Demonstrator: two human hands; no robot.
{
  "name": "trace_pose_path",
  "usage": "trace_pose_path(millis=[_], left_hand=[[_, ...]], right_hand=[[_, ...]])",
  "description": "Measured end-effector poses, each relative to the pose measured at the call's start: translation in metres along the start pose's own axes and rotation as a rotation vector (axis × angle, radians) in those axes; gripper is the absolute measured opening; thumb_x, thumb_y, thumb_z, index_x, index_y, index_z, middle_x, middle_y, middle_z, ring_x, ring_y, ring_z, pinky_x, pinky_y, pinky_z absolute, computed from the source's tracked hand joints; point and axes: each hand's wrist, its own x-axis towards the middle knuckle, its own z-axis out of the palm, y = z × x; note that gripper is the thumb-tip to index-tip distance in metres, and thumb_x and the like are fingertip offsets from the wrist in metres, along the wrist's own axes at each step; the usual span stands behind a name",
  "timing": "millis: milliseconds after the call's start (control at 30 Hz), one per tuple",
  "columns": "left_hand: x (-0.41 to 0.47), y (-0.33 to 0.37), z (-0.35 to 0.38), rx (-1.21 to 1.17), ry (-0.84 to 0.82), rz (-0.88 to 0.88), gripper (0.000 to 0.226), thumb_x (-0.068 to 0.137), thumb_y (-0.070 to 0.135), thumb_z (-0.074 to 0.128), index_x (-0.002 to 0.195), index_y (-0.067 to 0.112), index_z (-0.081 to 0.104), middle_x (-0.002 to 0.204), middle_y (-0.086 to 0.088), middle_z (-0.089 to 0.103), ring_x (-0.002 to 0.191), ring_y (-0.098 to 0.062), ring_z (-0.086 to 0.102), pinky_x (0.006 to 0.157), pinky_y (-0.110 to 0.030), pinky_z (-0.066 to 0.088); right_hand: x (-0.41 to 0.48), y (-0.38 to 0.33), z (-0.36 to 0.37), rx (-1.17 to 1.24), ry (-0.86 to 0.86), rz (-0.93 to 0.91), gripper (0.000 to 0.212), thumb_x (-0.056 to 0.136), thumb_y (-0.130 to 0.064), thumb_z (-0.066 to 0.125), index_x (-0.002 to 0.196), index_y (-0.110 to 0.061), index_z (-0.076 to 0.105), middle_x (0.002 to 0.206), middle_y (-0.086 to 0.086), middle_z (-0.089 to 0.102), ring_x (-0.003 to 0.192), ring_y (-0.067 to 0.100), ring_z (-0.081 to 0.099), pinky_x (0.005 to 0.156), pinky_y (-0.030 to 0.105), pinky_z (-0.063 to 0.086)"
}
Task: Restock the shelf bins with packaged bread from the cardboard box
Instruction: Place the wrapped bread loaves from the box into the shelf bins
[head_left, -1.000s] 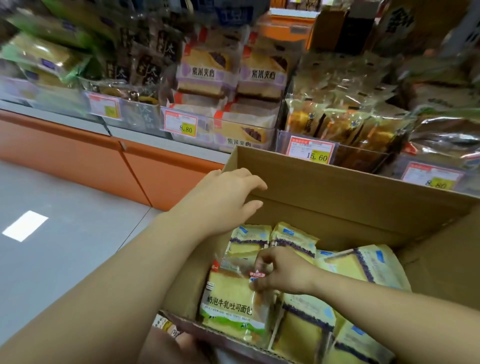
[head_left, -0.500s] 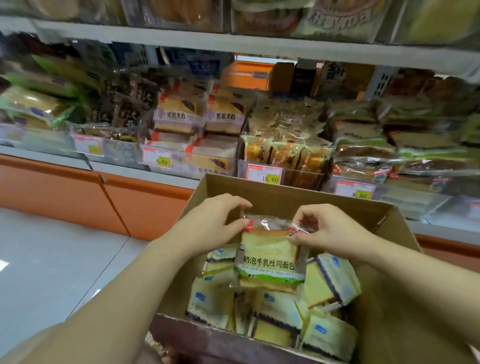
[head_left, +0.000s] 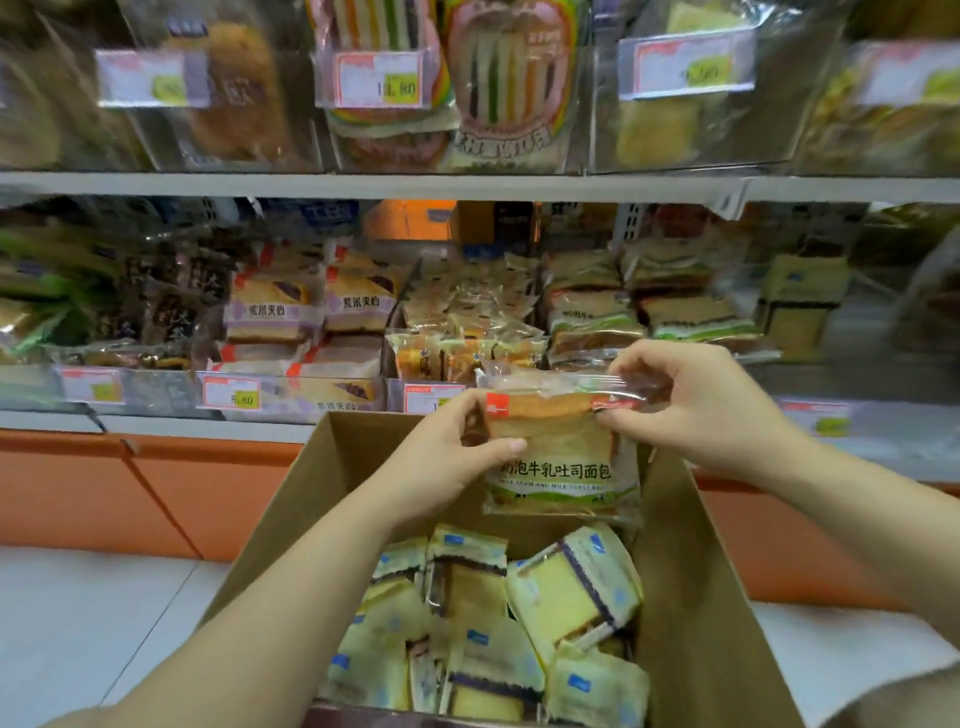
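A clear-wrapped toast bread pack (head_left: 558, 457) with a green band and red corners hangs upright above the open cardboard box (head_left: 691, 597). My left hand (head_left: 452, 457) pinches its upper left corner, thumb on the front. My right hand (head_left: 696, 400) pinches its upper right corner. Inside the box lie several yellow cake packs (head_left: 524, 618) with blue labels. Directly behind the held pack, the lower shelf bin (head_left: 597, 322) holds matching green-banded toast packs.
Clear shelf bins with price tags (head_left: 231, 393) line the lower shelf; purple-label bread (head_left: 270, 312) sits to the left. An upper shelf (head_left: 467, 184) carries striped sandwich packs. Orange base panels (head_left: 156, 493) and a grey floor (head_left: 78, 623) lie on the left.
The right hand picked the toast pack out of the box, the left hand joined at its other corner, and both raised it toward the lower shelf. My view tilted upward.
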Motion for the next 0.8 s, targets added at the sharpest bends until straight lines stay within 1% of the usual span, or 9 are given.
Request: trace_pose_path(millis=[67, 167, 267, 400, 500, 567, 667, 733, 800], left_hand=[[0.003, 0.007, 0.002, 0.004, 0.002, 0.029, 0.031, 0.086, 0.021, 0.068, 0.114, 0.025, 0.057, 0.110, 0.007, 0.069, 0.102, -0.005, 0.064, 0.088, -0.022, 0.052], [0.005, 0.017, -0.002, 0.046, -0.011, 0.047, 0.031, 0.084, 0.030, 0.067, 0.114, 0.030, 0.057, 0.111, 0.011, 0.068, 0.102, 0.000, 0.063, 0.088, -0.020, 0.050], [0.008, 0.019, -0.011, 0.059, 0.027, 0.015, 0.030, 0.082, 0.035, 0.067, 0.111, 0.031, 0.058, 0.108, 0.010, 0.069, 0.097, -0.002, 0.064, 0.077, -0.019, 0.050], [0.009, 0.013, -0.020, -0.007, 0.104, -0.115, 0.024, 0.083, 0.026, 0.070, 0.104, 0.026, 0.059, 0.106, 0.006, 0.068, 0.099, -0.009, 0.065, 0.083, -0.029, 0.054], [0.007, 0.015, -0.020, -0.002, 0.131, -0.162, 0.021, 0.087, 0.022, 0.067, 0.104, 0.018, 0.056, 0.100, 0.002, 0.066, 0.086, -0.008, 0.067, 0.061, -0.015, 0.051], [0.006, 0.018, -0.019, -0.041, 0.146, -0.189, 0.025, 0.088, 0.022, 0.065, 0.111, 0.015, 0.057, 0.102, -0.001, 0.069, 0.085, -0.010, 0.069, 0.058, -0.015, 0.051], [0.008, 0.025, -0.017, -0.151, 0.178, -0.225, 0.026, 0.089, 0.020, 0.064, 0.113, 0.013, 0.057, 0.103, -0.004, 0.071, 0.087, -0.014, 0.071, 0.063, -0.022, 0.055], [0.010, 0.030, -0.016, -0.199, 0.196, -0.234, 0.025, 0.090, 0.018, 0.063, 0.113, 0.011, 0.057, 0.103, -0.006, 0.070, 0.085, -0.015, 0.071, 0.058, -0.020, 0.054], [0.012, 0.033, -0.014, -0.227, 0.200, -0.245, 0.029, 0.091, 0.019, 0.061, 0.118, 0.010, 0.056, 0.104, -0.008, 0.070, 0.084, -0.017, 0.071, 0.053, -0.020, 0.053]], right_hand=[[-0.002, 0.002, -0.009, -0.029, 0.059, 0.008, 0.025, 0.067, -0.022, 0.084, 0.083, -0.021, 0.065, 0.072, -0.013, 0.064, 0.070, -0.002, 0.060, 0.061, 0.008, 0.044], [-0.002, 0.005, -0.020, -0.027, 0.099, 0.036, 0.029, 0.063, -0.028, 0.085, 0.081, -0.019, 0.064, 0.068, -0.012, 0.061, 0.064, -0.004, 0.058, 0.058, 0.009, 0.045], [0.001, 0.012, -0.029, -0.032, 0.107, 0.062, 0.023, 0.067, -0.023, 0.085, 0.077, -0.019, 0.065, 0.071, -0.010, 0.065, 0.067, -0.001, 0.061, 0.063, 0.014, 0.050], [0.003, 0.022, -0.040, -0.099, 0.116, 0.101, 0.017, 0.074, -0.008, 0.079, 0.081, -0.018, 0.066, 0.075, -0.011, 0.066, 0.071, 0.000, 0.061, 0.067, 0.009, 0.048], [0.003, 0.026, -0.046, -0.126, 0.155, 0.116, 0.017, 0.078, -0.005, 0.075, 0.083, -0.020, 0.066, 0.077, -0.014, 0.065, 0.075, -0.003, 0.061, 0.069, 0.005, 0.046], [0.005, 0.024, -0.053, -0.125, 0.214, 0.129, 0.019, 0.079, -0.004, 0.073, 0.081, -0.022, 0.065, 0.077, -0.016, 0.064, 0.074, -0.006, 0.059, 0.067, 0.002, 0.042], [0.011, 0.016, -0.067, -0.090, 0.330, 0.135, 0.016, 0.081, -0.004, 0.071, 0.081, -0.020, 0.066, 0.075, -0.015, 0.062, 0.072, -0.004, 0.058, 0.064, 0.002, 0.041], [0.017, 0.015, -0.076, -0.045, 0.439, 0.155, 0.013, 0.083, -0.005, 0.067, 0.084, -0.018, 0.067, 0.075, -0.012, 0.063, 0.069, -0.001, 0.059, 0.064, 0.007, 0.042], [0.025, 0.023, -0.080, 0.109, 0.544, 0.260, 0.016, 0.088, -0.004, 0.061, 0.090, -0.018, 0.068, 0.078, -0.006, 0.066, 0.066, 0.004, 0.061, 0.067, 0.016, 0.048]])
